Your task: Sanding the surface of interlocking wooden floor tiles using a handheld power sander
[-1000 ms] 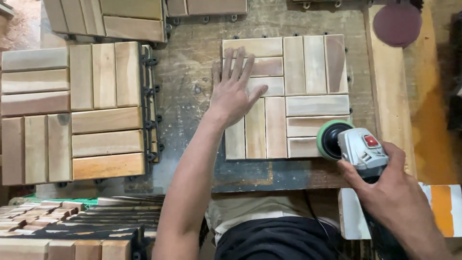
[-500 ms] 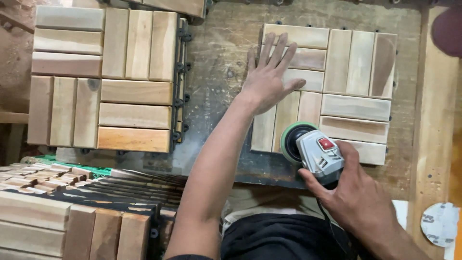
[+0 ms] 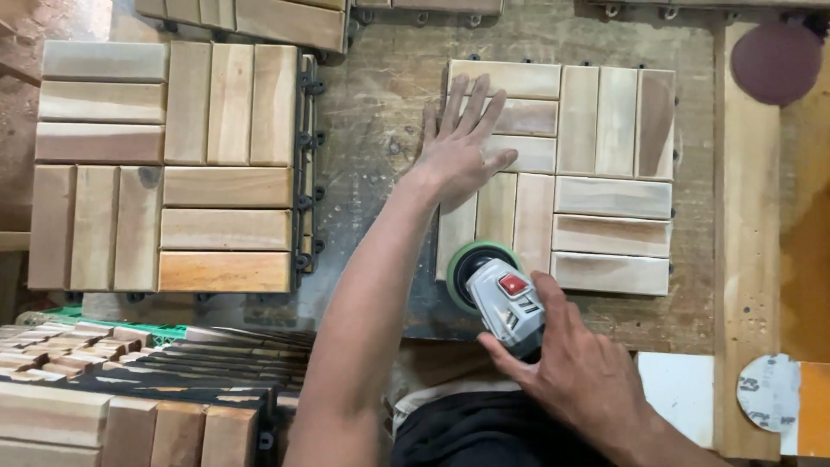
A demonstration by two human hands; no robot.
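- The left hand (image 3: pixel 458 147) lies flat on the tile (image 3: pixel 596 173), fingers (image 3: pixel 480 99) spread wide over its upper left slats, thumb pointing right.
- The right hand (image 3: pixel 575 372) is wrapped around the grey sander (image 3: pixel 506 298), fingers curled about its body.
- The sander's green-rimmed pad sits on the tile's lower left corner, just below the left palm.
- A second tile (image 3: pixel 164 164) lies well apart, left of the left fingers.
- A dark red disc (image 3: pixel 776 60) rests beyond the tile's upper right corner.
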